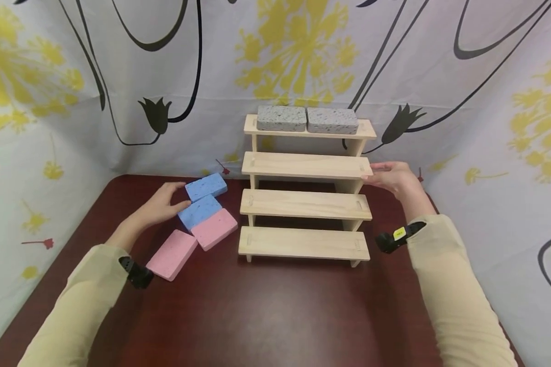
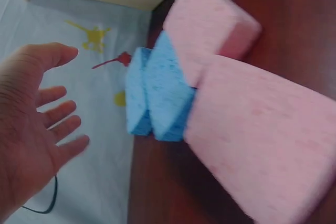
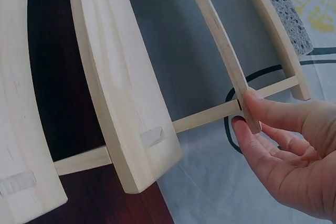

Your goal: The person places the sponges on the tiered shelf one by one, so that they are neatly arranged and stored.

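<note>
My left hand (image 1: 163, 204) is over the left of the table, beside two blue sponge blocks (image 1: 201, 211); the left wrist view has its fingers spread apart, holding nothing. Two pink sponge blocks (image 1: 215, 229) lie just nearer, one overlapping a blue one's edge. Toward the middle stands a four-tier wooden step shelf (image 1: 305, 203). With thumb and fingertips, my right hand (image 3: 289, 150) pinches the right end of its second tier from the top. Two grey speckled blocks (image 1: 282, 119) rest side by side on the top tier.
The dark red-brown table (image 1: 298, 306) stretches in front of the shelf. A patterned white cloth (image 1: 220, 137) rises close behind the shelf and along both sides. Each wrist wears a black camera.
</note>
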`<state>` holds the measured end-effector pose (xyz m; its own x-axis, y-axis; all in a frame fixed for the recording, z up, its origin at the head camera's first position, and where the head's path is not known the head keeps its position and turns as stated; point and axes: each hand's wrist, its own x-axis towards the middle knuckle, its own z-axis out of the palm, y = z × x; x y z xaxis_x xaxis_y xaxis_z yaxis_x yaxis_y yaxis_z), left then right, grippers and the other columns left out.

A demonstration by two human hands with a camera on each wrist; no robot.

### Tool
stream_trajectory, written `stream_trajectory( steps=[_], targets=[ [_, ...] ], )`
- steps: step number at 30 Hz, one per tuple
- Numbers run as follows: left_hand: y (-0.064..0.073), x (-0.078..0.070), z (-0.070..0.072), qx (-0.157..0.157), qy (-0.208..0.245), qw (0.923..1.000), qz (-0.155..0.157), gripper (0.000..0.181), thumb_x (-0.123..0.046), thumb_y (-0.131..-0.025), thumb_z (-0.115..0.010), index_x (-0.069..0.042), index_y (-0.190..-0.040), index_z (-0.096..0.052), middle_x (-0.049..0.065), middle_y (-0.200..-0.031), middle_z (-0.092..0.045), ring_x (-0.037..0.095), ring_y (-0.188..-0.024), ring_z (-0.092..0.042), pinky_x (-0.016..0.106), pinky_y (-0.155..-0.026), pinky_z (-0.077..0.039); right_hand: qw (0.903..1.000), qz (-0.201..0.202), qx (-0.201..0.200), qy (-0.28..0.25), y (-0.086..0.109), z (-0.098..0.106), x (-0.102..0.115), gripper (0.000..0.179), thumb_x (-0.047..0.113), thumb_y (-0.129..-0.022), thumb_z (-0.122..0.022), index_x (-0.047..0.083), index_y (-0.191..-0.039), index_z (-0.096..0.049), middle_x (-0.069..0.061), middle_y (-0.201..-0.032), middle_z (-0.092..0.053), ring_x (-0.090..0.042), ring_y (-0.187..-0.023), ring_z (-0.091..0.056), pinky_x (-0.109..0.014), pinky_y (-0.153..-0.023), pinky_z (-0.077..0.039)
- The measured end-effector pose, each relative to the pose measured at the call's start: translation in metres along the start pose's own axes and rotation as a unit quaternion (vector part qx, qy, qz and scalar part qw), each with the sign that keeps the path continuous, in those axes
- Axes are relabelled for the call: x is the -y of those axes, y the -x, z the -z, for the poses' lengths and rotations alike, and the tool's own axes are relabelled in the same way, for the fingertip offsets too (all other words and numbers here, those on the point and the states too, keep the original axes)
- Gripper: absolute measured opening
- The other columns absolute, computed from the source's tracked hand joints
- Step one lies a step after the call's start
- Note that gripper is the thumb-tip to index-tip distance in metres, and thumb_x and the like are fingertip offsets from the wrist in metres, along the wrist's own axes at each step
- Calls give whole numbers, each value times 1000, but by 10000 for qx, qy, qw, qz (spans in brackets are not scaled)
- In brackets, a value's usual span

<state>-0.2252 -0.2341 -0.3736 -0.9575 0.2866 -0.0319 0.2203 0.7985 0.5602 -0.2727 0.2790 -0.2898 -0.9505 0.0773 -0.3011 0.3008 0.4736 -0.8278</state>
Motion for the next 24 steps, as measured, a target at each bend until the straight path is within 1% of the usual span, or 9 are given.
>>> stream_trajectory(
  steps=[2, 5, 8, 10, 12, 13, 15, 18, 24],
  targets=[
    [8, 5, -7, 240, -12, 9996, 147, 71, -28, -89, -54, 14, -136, -22, 36, -138, -25, 47, -129, -23, 60, -104, -22, 9999, 29, -53, 129, -1, 1, 0, 68, 12, -80, -69, -3, -137, -35, 5, -86, -61, 8, -65, -55, -16, -69, -49],
    [21, 10, -15, 760, -92, 9959, 476, 81, -38, -87, -57, 16, -135, -20, 38, -136, -25, 48, -124, -28, 61, -101, -27, 9996, 41, -105, 278, -2, 1, 0, 69, 15, -79, -70, -2, -137, -37, 4, -86, -62, 8, -64, -55, -23, -79, -50],
    [35, 13, -22, 1174, -236, 9891, 861, 93, -48, -81, -60, 18, -133, -20, 40, -133, -27, 48, -118, -33, 61, -97, -33, 9994, 94, -125, 307, -2, 0, -1, 69, 15, -79, -70, -3, -136, -37, 5, -84, -62, 8, -64, -55, -22, -78, -50],
    [45, 13, -25, 1385, -341, 9836, 1104, 100, -53, -78, -62, 20, -132, -20, 40, -130, -30, 46, -112, -37, 60, -95, -36, 9995, 107, -119, 275, -2, -1, -1, 68, 15, -79, -70, -3, -136, -38, 7, -81, -61, 8, -64, -54, -20, -74, -50],
    [53, 10, -29, 1540, -493, 9785, 1278, 103, -55, -74, -65, 20, -129, -23, 39, -123, -36, 43, -104, -41, 56, -91, -41, 9996, 118, -119, 236, -2, -1, -2, 67, 14, -79, -70, -4, -135, -39, 11, -76, -59, 8, -64, -55, -14, -64, -48],
    [57, 8, -32, 1612, -555, 9759, 1364, 103, -55, -72, -67, 20, -128, -25, 37, -119, -39, 41, -101, -43, 54, -88, -43, 9995, 109, -135, 257, -2, -1, -2, 66, 14, -79, -70, -3, -135, -39, 10, -77, -59, 8, -64, -55, -14, -64, -48],
    [63, 3, -36, 1649, -710, 9727, 1468, 102, -54, -68, -71, 20, -124, -29, 33, -109, -44, 36, -94, -45, 47, -81, -46, 9994, 86, -158, 296, -2, -2, -2, 66, 15, -79, -71, -3, -135, -40, 7, -82, -61, 8, -64, -55, -15, -65, -48],
    [67, 0, -44, 1450, -830, 9742, 1517, 96, -49, -64, -76, 19, -118, -33, 26, -100, -46, 32, -87, -46, 39, -72, -45, 9987, 60, -244, 452, -2, -1, -2, 65, 17, -79, -70, -2, -134, -41, -2, -97, -62, 8, -65, -54, -16, -67, -48],
    [65, 6, -58, 1037, -1010, 9789, 1441, 88, -38, -63, -80, 21, -111, -36, 28, -96, -45, 31, -82, -45, 40, -70, -43, 9976, 57, -330, 599, -1, 0, -2, 63, 18, -79, -70, -1, -133, -43, -14, -112, -57, 5, -68, -52, -17, -68, -47]
  ],
)
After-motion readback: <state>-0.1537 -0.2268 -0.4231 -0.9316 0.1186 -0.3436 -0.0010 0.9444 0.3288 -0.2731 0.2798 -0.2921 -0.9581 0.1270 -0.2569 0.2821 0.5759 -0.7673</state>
